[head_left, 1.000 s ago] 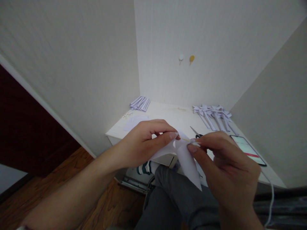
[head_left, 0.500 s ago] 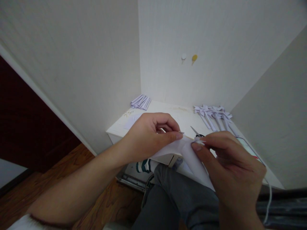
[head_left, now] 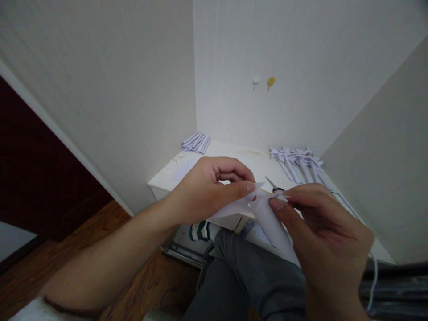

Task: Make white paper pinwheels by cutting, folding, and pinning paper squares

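My left hand (head_left: 209, 191) and my right hand (head_left: 323, 232) hold a folded white paper piece (head_left: 267, 218) between them, above my lap. The left thumb and fingers pinch its upper left part. The right thumb and forefinger pinch its top at the middle, and a long pointed flap hangs down to the right under the right hand. Whether a thin stick is still in the paper I cannot tell.
A small white table (head_left: 234, 162) stands in the wall corner. On it lie a bundle of rolled paper sticks (head_left: 196, 142), several finished paper pinwheels (head_left: 297, 160), scissors (head_left: 273, 186) and a flat paper sheet (head_left: 184, 169). Two pins (head_left: 263, 82) are stuck in the wall. A white cable (head_left: 374, 276) hangs at the right.
Both hands stayed on the paper. The fingertips closed in toward each other, the thin stick seen between them before no longer shows, and the long flap swung further right.
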A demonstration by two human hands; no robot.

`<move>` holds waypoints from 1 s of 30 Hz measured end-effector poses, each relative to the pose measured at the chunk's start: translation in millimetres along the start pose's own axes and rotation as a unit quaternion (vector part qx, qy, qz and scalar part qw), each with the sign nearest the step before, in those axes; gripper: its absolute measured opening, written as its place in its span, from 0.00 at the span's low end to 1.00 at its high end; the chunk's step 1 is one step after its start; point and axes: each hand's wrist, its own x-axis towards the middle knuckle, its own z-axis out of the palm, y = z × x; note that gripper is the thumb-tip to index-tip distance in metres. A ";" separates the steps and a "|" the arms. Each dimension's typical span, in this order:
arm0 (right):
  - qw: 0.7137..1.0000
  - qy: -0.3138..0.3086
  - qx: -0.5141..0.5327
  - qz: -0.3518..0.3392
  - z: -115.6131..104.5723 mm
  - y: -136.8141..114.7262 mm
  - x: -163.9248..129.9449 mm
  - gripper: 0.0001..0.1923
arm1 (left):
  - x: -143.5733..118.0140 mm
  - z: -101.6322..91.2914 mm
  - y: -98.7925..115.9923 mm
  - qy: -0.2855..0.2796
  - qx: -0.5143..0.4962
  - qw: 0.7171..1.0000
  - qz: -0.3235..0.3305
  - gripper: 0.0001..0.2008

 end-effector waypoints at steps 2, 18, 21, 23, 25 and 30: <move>1.000 -0.001 0.005 0.006 0.2 -0.5 0.0 0.08 | 0.0 0.4 0.1 0.000 -0.015 1.000 -0.012 0.02; 1.000 0.006 -0.001 -0.011 0.0 -0.6 -0.2 0.09 | 0.6 -0.3 -0.1 -0.012 -0.057 0.998 -0.029 0.03; 1.000 0.008 0.001 -0.005 0.1 0.0 -0.6 0.09 | 0.6 -0.2 -1.5 -0.014 -0.079 0.996 -0.038 0.03; 1.000 0.005 0.014 0.011 -0.6 1.4 -1.1 0.08 | 0.1 -0.1 -2.7 -0.019 -0.094 0.995 -0.042 0.02; 0.999 -0.001 0.037 0.028 -1.8 3.4 -1.2 0.09 | -0.5 0.3 -3.2 -0.022 -0.103 0.994 -0.043 0.03; 0.995 -0.013 0.091 0.040 -4.2 8.9 0.3 0.11 | -0.4 1.7 -2.4 -0.033 -0.110 0.992 -0.047 0.02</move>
